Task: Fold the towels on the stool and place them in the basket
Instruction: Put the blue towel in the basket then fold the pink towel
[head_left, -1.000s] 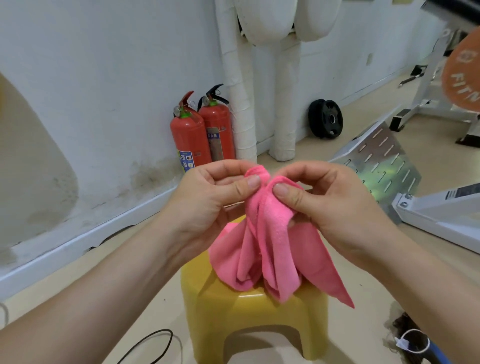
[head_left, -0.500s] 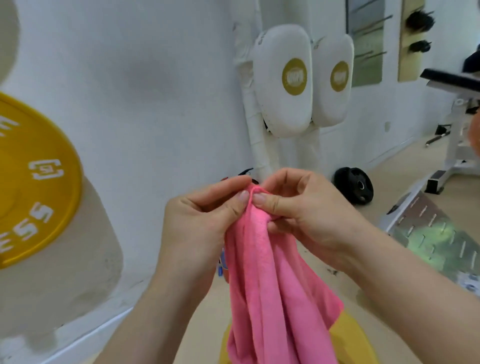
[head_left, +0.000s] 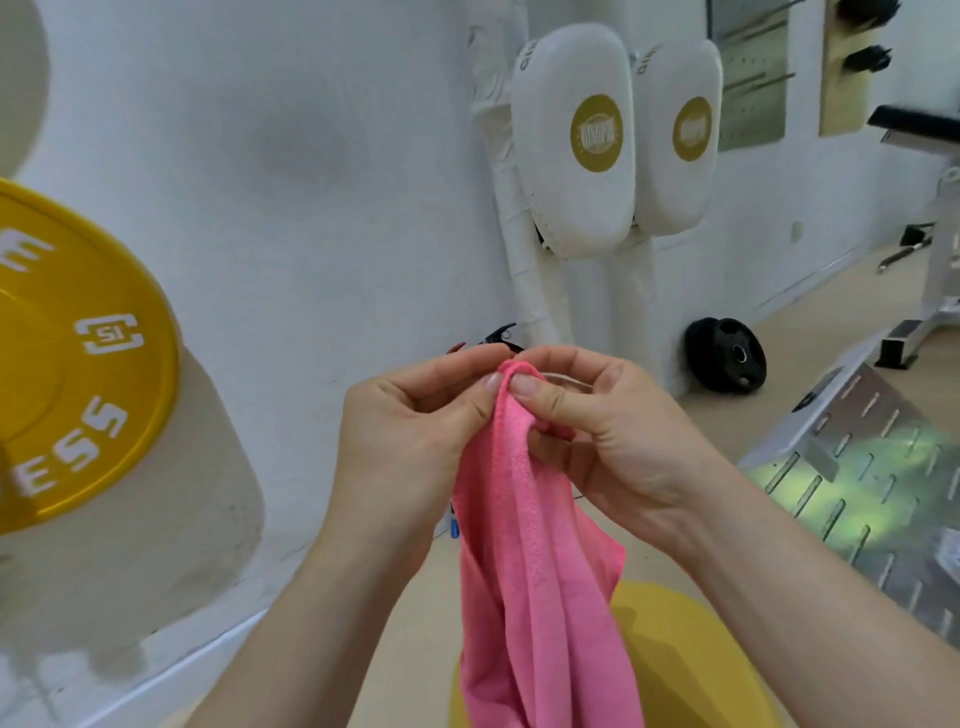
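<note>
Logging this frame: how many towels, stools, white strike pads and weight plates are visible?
Pink cloth towel: 1
Yellow plastic stool: 1
White padded strike pads: 2
Round weight plates, yellow and black: 2
Total: 6

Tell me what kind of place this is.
Most likely a gym: a yellow weight plate at left, white kick pads hanging on the wall, and a black weight plate leaning on the floor.

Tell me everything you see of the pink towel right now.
The pink towel looks like soft, fuzzy cloth. It hangs bunched in long vertical folds, not yet folded flat. The left hand and right hand pinch its top edge side by side. Its lower part runs out of frame in front of the yellow stool; contact there is hidden.
</note>
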